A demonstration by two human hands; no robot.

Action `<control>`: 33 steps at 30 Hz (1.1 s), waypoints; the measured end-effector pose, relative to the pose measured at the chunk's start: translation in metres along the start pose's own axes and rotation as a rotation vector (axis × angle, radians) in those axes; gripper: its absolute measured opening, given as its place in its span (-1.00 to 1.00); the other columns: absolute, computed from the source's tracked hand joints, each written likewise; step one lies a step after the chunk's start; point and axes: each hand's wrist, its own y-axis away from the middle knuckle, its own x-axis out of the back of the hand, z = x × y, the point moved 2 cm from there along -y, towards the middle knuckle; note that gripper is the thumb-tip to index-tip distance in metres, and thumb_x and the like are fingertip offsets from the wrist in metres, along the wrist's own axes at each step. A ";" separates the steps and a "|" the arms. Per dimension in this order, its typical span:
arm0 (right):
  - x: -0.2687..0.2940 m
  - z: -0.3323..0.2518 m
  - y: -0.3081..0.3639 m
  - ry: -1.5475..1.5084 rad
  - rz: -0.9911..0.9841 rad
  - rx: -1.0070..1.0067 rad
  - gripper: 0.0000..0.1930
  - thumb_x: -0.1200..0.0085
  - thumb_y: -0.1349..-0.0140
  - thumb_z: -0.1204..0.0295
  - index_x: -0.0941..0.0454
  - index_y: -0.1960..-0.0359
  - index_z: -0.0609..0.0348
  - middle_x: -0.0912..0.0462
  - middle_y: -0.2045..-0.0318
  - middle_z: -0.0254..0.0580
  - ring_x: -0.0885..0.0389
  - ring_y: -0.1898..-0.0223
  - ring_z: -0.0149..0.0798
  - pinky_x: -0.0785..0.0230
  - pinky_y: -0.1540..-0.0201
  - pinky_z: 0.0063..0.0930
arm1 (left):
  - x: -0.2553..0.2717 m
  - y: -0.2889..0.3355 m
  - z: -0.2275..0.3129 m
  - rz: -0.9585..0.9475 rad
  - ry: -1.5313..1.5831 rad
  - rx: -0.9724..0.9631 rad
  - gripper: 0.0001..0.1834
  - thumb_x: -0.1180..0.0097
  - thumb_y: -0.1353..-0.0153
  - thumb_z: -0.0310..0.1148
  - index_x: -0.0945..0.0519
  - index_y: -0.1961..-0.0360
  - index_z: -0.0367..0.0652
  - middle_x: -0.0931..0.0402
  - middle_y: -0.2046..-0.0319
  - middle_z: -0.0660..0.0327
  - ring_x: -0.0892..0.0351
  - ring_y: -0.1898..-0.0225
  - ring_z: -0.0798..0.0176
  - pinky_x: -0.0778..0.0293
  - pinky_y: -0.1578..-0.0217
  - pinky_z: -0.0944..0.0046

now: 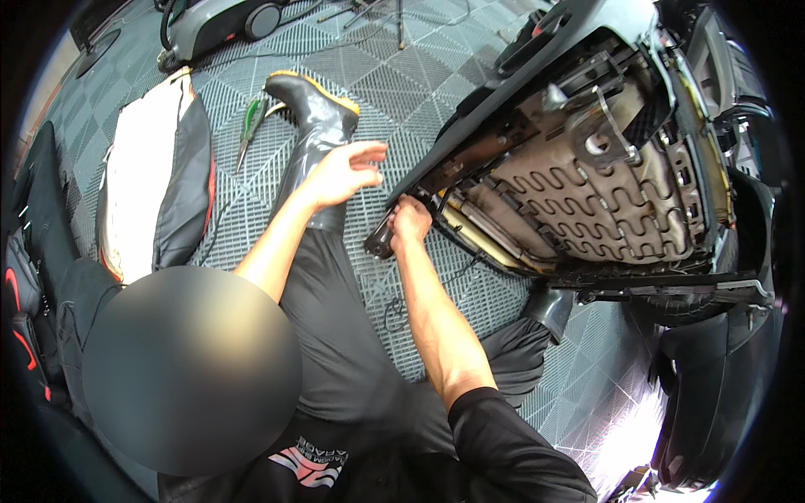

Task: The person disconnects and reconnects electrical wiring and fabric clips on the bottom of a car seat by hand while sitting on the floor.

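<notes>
Over grey floor (411, 109) the tipped seat (558, 147) exposes springs (599, 210); our left fingers (367, 152) spread empty, our right fingers (411, 210) curl, hold unclear.

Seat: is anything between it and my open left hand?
Nothing visible: in the gap between the left hand and the seat, only floor shows. The right hand is at the seat's edge, just below that gap.

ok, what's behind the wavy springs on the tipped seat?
A brownish sheet, seen through the gaps between the wavy springs. Anything beyond that sheet is covered, so can't tell. The right hand sits left of the springs, blocking none of them.
</notes>
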 end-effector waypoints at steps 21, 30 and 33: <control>-0.020 -0.247 0.191 -0.187 -0.367 0.749 -0.79 0.11 -0.38 0.45 -0.40 0.47 0.15 -0.36 0.64 -0.39 -0.28 0.65 -0.52 -0.17 0.59 -0.64 | -0.058 0.015 0.171 0.031 0.222 -0.494 -0.57 -0.07 -0.27 -0.53 -0.49 -0.19 -0.25 -0.57 -0.06 0.14 -0.56 -0.02 0.29 -0.47 -0.10 0.25; -0.040 -0.260 0.224 -0.114 -0.338 0.963 -0.69 0.05 -0.49 0.27 -0.44 0.42 0.18 -0.38 0.64 -0.48 -0.26 0.64 -0.61 -0.11 0.59 -0.69 | -0.064 -0.015 0.181 -0.307 0.203 -0.518 -0.72 0.05 -0.44 -0.32 -0.60 0.00 -0.24 -0.54 0.35 0.40 -0.43 0.39 0.53 -0.41 0.34 0.48; -0.040 -0.274 0.224 -0.063 -0.385 0.933 -0.67 0.01 -0.46 0.27 -0.48 0.39 0.30 -0.51 0.54 -0.37 -0.41 0.48 -0.55 -0.32 0.38 -0.61 | -0.059 -0.028 0.195 -0.236 0.079 -0.617 -0.74 -0.03 -0.36 -0.29 -0.60 0.10 -0.25 -0.59 0.32 0.34 -0.50 0.31 0.47 -0.47 0.27 0.39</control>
